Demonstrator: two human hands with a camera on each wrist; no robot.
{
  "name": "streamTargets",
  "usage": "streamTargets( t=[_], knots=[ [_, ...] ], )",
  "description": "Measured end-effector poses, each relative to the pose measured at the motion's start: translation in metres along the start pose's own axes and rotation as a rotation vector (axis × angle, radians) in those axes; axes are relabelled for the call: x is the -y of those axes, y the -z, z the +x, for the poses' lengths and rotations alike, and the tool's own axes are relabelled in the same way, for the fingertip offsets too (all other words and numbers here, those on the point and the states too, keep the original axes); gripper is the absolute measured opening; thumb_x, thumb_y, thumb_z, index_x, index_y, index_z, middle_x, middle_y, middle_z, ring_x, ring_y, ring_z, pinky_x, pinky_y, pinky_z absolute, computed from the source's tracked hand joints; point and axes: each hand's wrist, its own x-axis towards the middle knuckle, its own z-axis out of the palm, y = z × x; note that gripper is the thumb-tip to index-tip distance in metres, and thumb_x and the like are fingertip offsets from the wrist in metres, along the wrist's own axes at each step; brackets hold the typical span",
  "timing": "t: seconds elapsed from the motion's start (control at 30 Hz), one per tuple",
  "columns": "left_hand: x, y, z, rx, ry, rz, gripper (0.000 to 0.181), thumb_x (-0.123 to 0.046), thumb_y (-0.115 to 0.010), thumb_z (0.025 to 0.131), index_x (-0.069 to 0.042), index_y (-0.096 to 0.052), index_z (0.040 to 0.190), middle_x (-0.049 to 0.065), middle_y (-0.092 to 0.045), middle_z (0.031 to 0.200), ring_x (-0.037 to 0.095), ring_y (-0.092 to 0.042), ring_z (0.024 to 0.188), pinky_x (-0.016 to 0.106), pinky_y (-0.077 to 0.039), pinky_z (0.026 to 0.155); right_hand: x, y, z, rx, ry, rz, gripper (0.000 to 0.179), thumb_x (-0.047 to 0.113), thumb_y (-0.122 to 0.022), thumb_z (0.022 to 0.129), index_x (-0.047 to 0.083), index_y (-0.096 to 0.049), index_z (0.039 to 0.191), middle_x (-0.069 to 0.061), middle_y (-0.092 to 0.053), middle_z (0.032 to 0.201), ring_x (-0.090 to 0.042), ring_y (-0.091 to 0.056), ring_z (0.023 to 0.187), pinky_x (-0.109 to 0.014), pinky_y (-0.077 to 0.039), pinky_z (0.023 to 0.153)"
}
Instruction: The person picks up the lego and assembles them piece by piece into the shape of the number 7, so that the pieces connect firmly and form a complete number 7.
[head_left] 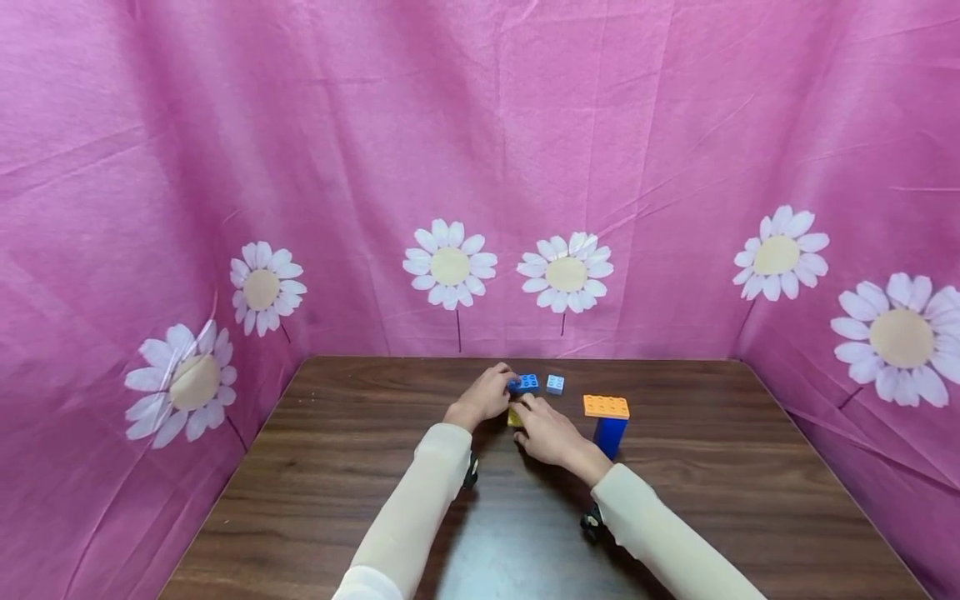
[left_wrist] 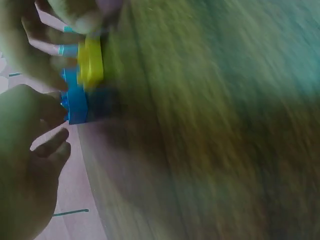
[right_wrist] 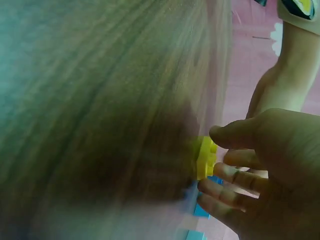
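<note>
In the head view my left hand (head_left: 487, 396) is at the left end of a blue toy brick (head_left: 528, 382), its fingers curled about that end. The left wrist view has the left hand (left_wrist: 30, 155) beside the blue brick (left_wrist: 76, 102), a digit right at its studs. My right hand (head_left: 552, 432) is over a yellow toy brick (head_left: 514, 418), just in front of the blue one. In the right wrist view the right hand (right_wrist: 265, 170) has its thumb at one end of the yellow brick (right_wrist: 205, 158) and fingers at the other; contact is partly hidden.
A small light-blue brick (head_left: 555, 384) lies right of the blue one. Beside my right hand stands a dark-blue tower (head_left: 611, 437) topped by an orange studded brick (head_left: 606, 407). A pink curtain (head_left: 637, 167) with white flowers surrounds the wooden table (head_left: 360, 467).
</note>
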Motion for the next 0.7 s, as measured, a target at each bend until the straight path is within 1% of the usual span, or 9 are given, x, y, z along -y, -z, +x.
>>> streamTargets(
  t=[0.07,0.13,0.2,0.27,0.33,0.4,0.47,0.6,0.7],
  knots=[
    [0.002,-0.004,-0.002,-0.014,0.022,-0.016,0.029,-0.012,-0.063,0.105,-0.009,-0.069,0.134,0.006,-0.059,0.138,0.023,-0.06,0.129,0.037,-0.049,0.115,0.0,0.0,-0.003,-0.005,-0.007,0.017,0.037,0.016,-0.08,0.096,0.003,-0.067,0.128,-0.011,-0.058,0.12,-0.028,-0.061,0.107,-0.045,-0.058,0.089],
    [0.005,-0.007,-0.004,-0.027,0.027,-0.04,0.023,-0.015,-0.069,0.103,-0.009,-0.069,0.125,0.005,-0.059,0.131,0.021,-0.06,0.122,0.036,-0.051,0.11,-0.001,0.001,-0.007,-0.008,-0.001,0.035,0.027,0.013,-0.082,0.094,0.005,-0.069,0.117,-0.009,-0.056,0.112,-0.024,-0.058,0.098,-0.043,-0.056,0.084],
    [0.008,-0.009,-0.005,-0.041,0.028,-0.078,0.021,-0.014,-0.074,0.1,-0.008,-0.067,0.119,0.006,-0.06,0.126,0.022,-0.06,0.119,0.037,-0.052,0.108,-0.002,0.002,-0.01,-0.011,0.008,0.054,0.022,0.011,-0.083,0.093,0.008,-0.068,0.109,-0.009,-0.055,0.111,-0.022,-0.055,0.094,-0.042,-0.055,0.082],
    [0.011,-0.012,-0.006,-0.053,0.026,-0.104,0.02,-0.011,-0.077,0.098,-0.008,-0.065,0.114,0.006,-0.063,0.122,0.023,-0.06,0.118,0.039,-0.052,0.107,-0.003,0.003,-0.012,-0.005,0.01,0.079,0.021,0.008,-0.084,0.091,0.009,-0.067,0.103,-0.009,-0.056,0.112,-0.023,-0.056,0.095,-0.044,-0.055,0.085],
    [0.014,-0.013,-0.007,-0.06,0.026,-0.119,0.019,-0.007,-0.077,0.097,-0.009,-0.064,0.111,0.007,-0.065,0.119,0.024,-0.06,0.118,0.04,-0.053,0.105,-0.003,0.005,-0.014,0.018,-0.005,0.103,0.022,0.009,-0.085,0.09,0.01,-0.067,0.102,-0.01,-0.058,0.115,-0.025,-0.058,0.098,-0.046,-0.056,0.09],
    [0.016,-0.014,-0.008,-0.069,0.028,-0.135,0.019,-0.006,-0.077,0.096,-0.009,-0.064,0.109,0.008,-0.068,0.117,0.025,-0.061,0.115,0.041,-0.054,0.102,-0.003,0.007,-0.016,0.048,-0.03,0.137,0.023,0.009,-0.086,0.089,0.011,-0.067,0.103,-0.01,-0.061,0.117,-0.027,-0.058,0.103,-0.049,-0.055,0.096],
    [0.018,-0.015,-0.008,-0.076,0.035,-0.146,0.019,-0.006,-0.078,0.096,-0.009,-0.064,0.109,0.009,-0.069,0.117,0.025,-0.062,0.113,0.041,-0.055,0.1,-0.002,0.009,-0.018,0.072,-0.056,0.163,0.025,0.008,-0.086,0.088,0.011,-0.068,0.105,-0.01,-0.064,0.117,-0.028,-0.059,0.105,-0.052,-0.055,0.098],
    [0.02,-0.015,-0.01,-0.113,0.043,-0.195,0.017,-0.008,-0.08,0.095,-0.008,-0.068,0.108,0.011,-0.073,0.117,0.024,-0.066,0.109,0.041,-0.057,0.097,-0.002,0.011,-0.02,0.09,-0.075,0.198,0.026,0.003,-0.086,0.087,0.009,-0.07,0.107,-0.01,-0.068,0.114,-0.026,-0.062,0.1,-0.052,-0.059,0.094],
    [0.021,-0.016,-0.014,-0.133,0.05,-0.262,0.016,-0.01,-0.079,0.096,-0.008,-0.071,0.11,0.011,-0.075,0.117,0.023,-0.069,0.106,0.04,-0.058,0.095,-0.003,0.01,-0.023,0.08,-0.067,0.203,0.024,0.002,-0.084,0.088,0.008,-0.072,0.108,-0.009,-0.071,0.112,-0.021,-0.064,0.095,-0.047,-0.061,0.088]
  ],
)
